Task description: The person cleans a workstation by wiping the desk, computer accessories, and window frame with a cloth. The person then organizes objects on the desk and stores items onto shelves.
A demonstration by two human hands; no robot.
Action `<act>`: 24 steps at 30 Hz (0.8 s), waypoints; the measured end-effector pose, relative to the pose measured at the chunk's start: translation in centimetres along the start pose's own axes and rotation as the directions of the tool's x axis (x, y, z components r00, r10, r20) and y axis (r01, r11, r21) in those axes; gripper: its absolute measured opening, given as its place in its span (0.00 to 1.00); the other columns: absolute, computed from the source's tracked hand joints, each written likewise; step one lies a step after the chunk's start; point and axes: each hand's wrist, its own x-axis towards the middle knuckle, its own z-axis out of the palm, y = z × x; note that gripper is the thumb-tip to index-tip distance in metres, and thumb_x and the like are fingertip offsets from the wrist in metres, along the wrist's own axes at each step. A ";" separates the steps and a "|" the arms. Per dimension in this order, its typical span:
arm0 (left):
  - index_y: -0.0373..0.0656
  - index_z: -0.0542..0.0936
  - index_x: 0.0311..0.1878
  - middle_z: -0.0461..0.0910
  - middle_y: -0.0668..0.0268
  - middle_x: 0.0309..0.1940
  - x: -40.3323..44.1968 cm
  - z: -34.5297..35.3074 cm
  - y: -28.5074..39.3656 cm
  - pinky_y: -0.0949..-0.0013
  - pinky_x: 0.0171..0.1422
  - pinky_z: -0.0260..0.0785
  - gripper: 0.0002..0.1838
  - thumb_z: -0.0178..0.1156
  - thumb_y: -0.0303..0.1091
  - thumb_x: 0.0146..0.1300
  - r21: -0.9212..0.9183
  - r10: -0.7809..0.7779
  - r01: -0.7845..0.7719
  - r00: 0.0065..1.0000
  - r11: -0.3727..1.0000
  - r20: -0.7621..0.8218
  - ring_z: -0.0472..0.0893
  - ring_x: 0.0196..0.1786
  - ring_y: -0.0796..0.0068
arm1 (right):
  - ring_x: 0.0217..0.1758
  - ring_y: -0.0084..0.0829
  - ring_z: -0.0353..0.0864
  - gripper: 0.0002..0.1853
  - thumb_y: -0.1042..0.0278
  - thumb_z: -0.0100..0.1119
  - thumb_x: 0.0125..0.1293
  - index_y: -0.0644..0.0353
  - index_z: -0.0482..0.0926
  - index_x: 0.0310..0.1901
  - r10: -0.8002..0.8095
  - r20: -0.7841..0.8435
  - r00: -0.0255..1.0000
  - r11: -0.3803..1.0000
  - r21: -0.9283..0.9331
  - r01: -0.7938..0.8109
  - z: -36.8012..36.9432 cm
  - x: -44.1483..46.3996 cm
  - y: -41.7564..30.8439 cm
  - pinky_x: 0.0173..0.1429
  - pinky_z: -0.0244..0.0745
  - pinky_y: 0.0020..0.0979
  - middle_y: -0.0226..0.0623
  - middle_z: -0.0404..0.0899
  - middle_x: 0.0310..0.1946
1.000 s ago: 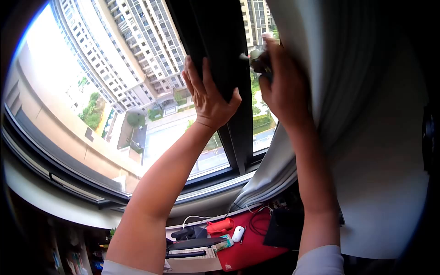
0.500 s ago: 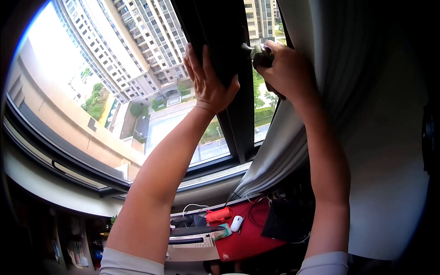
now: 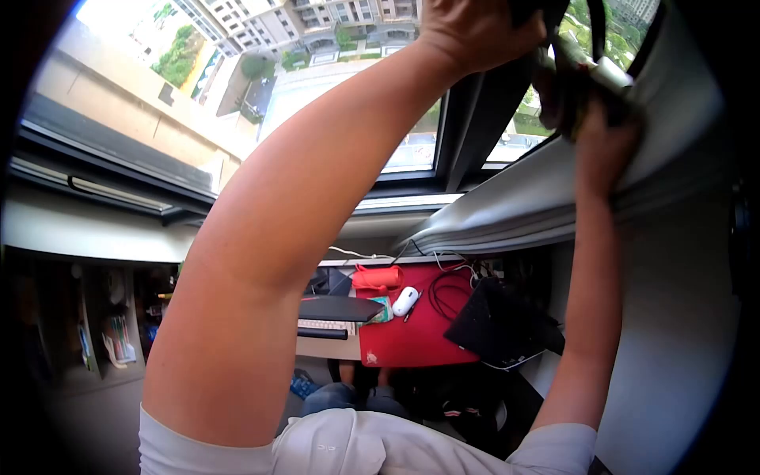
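My left hand (image 3: 479, 36) is high at the window, against the dark window frame (image 3: 483, 115). The top edge of the view cuts it off, so its fingers show only in part; the thumb is held out to the right. My right hand (image 3: 606, 134) is raised near the grey curtain (image 3: 673, 103), closed around a dark, drill-shaped tool (image 3: 566, 95). Motion blurs this tool, and a pale cylindrical part (image 3: 611, 73) shows at its upper right. Behind it is the narrow right-hand pane.
Below lies a desk with a red mat (image 3: 419, 340), a white mouse (image 3: 405, 301), a red pouch-like item (image 3: 377, 278), a keyboard (image 3: 326, 324) and a black laptop-like panel (image 3: 507, 321). Cables run along its back. Shelves (image 3: 111, 332) stand at the lower left.
Both hands have shifted up and to the right in the view, the right one carrying the tool from beside the frame towards the curtain. The view has tilted down, showing more of the desk.
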 end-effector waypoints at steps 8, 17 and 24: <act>0.29 0.49 0.81 0.43 0.28 0.79 -0.4 0.2 -0.8 0.37 0.88 0.36 0.59 0.70 0.41 0.52 -0.117 0.038 -0.046 0.997 0.992 -0.066 0.48 0.83 0.28 | 0.57 0.37 0.89 0.14 0.65 0.66 0.66 0.52 0.91 0.52 0.835 0.489 0.251 0.087 -0.569 0.818 1.4 -13.2 17.0 0.54 0.84 0.40 0.38 0.90 0.52; 0.28 0.49 0.82 0.42 0.26 0.79 -0.3 1.4 -3.1 0.37 0.88 0.35 0.59 0.70 0.40 0.51 0.062 0.251 -0.244 0.955 0.968 -0.161 0.46 0.82 0.25 | 0.71 0.58 0.75 0.41 0.60 0.69 0.59 0.79 0.62 0.65 0.822 -0.407 0.397 0.145 -0.525 -0.839 0.4 -12.9 32.3 0.75 0.74 0.45 0.68 0.71 0.65; 0.27 0.51 0.80 0.42 0.25 0.79 -0.6 2.8 -3.0 0.37 0.88 0.34 0.58 0.70 0.40 0.50 0.062 0.271 -0.265 0.957 0.962 -0.105 0.46 0.83 0.25 | 0.57 0.48 0.82 0.21 0.60 0.72 0.60 0.67 0.83 0.49 0.655 0.037 0.755 0.209 -0.969 -0.133 8.4 -23.2 30.5 0.61 0.79 0.41 0.50 0.80 0.50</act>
